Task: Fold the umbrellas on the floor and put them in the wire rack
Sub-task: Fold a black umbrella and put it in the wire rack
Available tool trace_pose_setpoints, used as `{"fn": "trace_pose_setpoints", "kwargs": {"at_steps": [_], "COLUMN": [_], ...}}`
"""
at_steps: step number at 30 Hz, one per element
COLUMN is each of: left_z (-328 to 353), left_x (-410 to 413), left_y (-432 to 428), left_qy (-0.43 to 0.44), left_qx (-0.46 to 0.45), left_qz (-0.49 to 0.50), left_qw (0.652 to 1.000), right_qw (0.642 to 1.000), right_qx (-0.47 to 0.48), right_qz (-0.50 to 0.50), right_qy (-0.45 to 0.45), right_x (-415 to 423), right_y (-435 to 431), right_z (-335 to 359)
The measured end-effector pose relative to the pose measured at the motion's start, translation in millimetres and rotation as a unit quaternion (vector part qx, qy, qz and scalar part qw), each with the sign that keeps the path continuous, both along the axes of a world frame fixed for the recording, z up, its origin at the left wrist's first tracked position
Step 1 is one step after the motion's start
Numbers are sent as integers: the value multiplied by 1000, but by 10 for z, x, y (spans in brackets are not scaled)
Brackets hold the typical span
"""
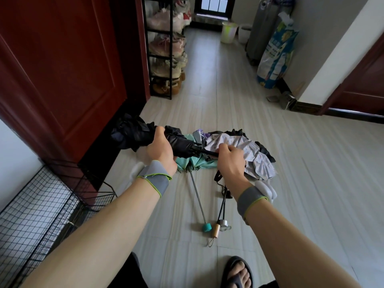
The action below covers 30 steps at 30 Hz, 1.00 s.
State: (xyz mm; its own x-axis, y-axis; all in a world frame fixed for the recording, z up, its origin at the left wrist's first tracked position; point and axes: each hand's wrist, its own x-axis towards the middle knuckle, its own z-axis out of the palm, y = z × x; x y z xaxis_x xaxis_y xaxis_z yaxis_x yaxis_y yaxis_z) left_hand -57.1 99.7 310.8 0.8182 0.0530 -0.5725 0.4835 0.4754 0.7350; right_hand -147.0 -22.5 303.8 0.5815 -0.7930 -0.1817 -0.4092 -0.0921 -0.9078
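Pale plank floor (280, 163) fills the hallway. At centre frame you hold the black umbrella (182, 145) over the heap. Your left hand (161, 151) wraps its bunched canopy and your right hand (229, 161) closes on the thin dark shaft. It is likely light, with limp, slick cloth over stiff ribs, so squeeze the fabric and steer by the shaft. A teal umbrella (196, 163) and a lilac umbrella (245, 146) lie beneath. The wire rack (41, 204), a black grid, sits lower left.

black umbrella (181, 145) half-folded, crosswise above teal umbrella (196, 163); wire rack (41, 204) left.
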Motion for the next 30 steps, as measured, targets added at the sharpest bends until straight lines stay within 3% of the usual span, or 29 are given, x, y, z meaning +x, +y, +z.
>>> {"fn": "trace_pose_setpoints", "kwargs": {"at_steps": [4,6,8,10,12,16,20,27,30], "left_z": [15,-2,15,38,57,50,35,51,64], "left_x": [-3,-30,-99,-124,-101,-18,-6,-37,-4], "left_y": [15,-19,-71,-97,-93,-49,-26,-16,27], "left_qy": [-10,-7,2,15,7,-3,11,13,6], "left_qx": [10,7,-21,-44,-33,-8,-1,0,3], "left_qz": [20,10,-11,-35,-50,-50,-36,-15,-26], "left_qw": [1000,1000,1000,998,998,999,999,1000,1000], "right_qw": [990,998,992,973,973,990,986,983,980], "right_qx": [138,44,-105,-184,-183,-89,-107,-159,-155], "right_qz": [9,37,44,40,48,94,128,88,119], "right_qy": [36,25,-54,-132,-130,-63,-18,-33,-34], "right_x": [13,30,19,4,18,51,60,71,83], "right_y": [-30,52,223,313,282,206,216,365,343], "right_z": [24,-6,-14,-6,-24,-63,-31,-14,-23]}}
